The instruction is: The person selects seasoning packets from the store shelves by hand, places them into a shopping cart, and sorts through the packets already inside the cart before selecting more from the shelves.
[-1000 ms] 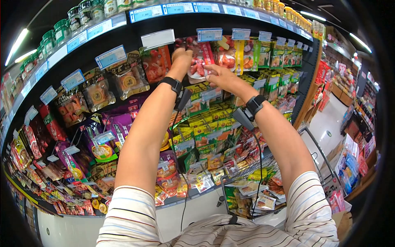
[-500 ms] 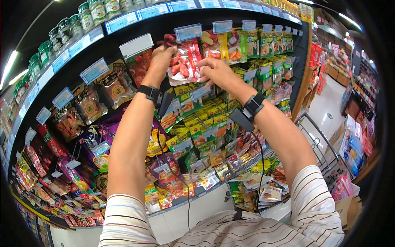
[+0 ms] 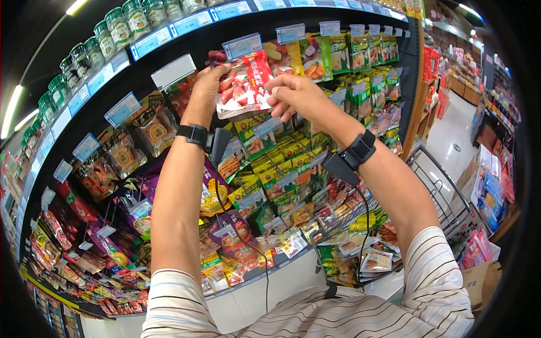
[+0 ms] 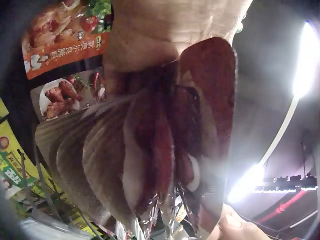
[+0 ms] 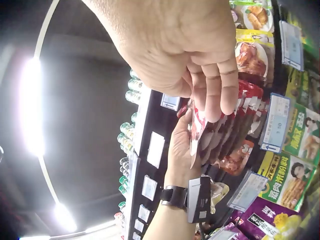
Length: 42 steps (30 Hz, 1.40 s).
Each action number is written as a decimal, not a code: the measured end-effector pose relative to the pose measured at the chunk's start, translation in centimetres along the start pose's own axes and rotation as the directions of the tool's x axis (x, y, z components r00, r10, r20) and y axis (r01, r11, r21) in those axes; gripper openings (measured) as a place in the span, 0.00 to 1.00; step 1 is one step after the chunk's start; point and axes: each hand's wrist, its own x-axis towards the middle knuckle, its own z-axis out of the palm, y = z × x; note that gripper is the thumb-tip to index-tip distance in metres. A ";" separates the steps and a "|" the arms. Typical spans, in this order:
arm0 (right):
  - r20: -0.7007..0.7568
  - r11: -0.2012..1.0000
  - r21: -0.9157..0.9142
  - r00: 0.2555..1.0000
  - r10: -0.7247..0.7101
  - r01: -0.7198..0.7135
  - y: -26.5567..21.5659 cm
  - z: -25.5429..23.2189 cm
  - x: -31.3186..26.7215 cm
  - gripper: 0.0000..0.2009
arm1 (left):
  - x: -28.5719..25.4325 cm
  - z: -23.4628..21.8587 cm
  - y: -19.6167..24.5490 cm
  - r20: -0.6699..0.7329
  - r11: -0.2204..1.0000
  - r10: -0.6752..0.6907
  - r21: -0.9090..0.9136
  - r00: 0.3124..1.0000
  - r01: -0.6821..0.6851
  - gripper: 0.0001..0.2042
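Observation:
My left hand (image 3: 207, 87) grips the left edge of a red marinade packet (image 3: 239, 93) printed with chicken wings, which hangs at the front of a row below a price tag (image 3: 242, 46). Several packets (image 4: 107, 155) fan out behind it in the left wrist view, their edges spread apart. At the opposite side, my right hand (image 3: 304, 96) is right at the packet's edge, fingers loosely bent. The right wrist view has those fingers (image 5: 213, 92) hanging over the packet edges, with the left hand (image 5: 178, 147) holding the far side; the right thumb is mostly hidden there.
Green-yellow packets (image 3: 360, 53) hang to the right, and purple bags (image 3: 217, 191) lower left. Jars (image 3: 115, 25) line the shelf above. A shopping cart (image 3: 445, 191) holding several packets (image 3: 377, 260) stands below right. Cables run down from both wrist cameras.
The head view has shifted, so the packet appears further left and tilted more towards me. My right hand's fingers have spread a little at its right edge; the left hand keeps its hold.

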 end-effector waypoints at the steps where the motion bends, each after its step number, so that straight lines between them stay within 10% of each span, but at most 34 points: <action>1: 0.001 1.000 0.006 1.000 -0.004 0.004 -0.2 -0.2 -0.2 0.15 | 0.0 0.0 0.1 -0.001 1.000 -0.013 -0.008 1.000 0.013 0.11; 11: -0.284 0.977 -0.040 0.935 -0.213 0.210 0.7 -2.7 2.6 0.17 | 0.1 -0.2 0.3 0.009 0.991 -0.035 -0.129 0.999 0.036 0.09; 23: 0.121 0.957 0.282 0.992 0.039 -0.072 2.1 -1.8 8.8 0.30 | 0.6 -0.8 0.0 0.092 0.979 -0.124 -0.153 0.988 0.137 0.14; 42: 0.075 0.881 0.473 0.995 -0.069 0.025 1.3 -2.1 7.6 0.16 | 0.3 -2.3 -0.4 0.357 0.922 -0.249 -0.197 0.900 0.333 0.15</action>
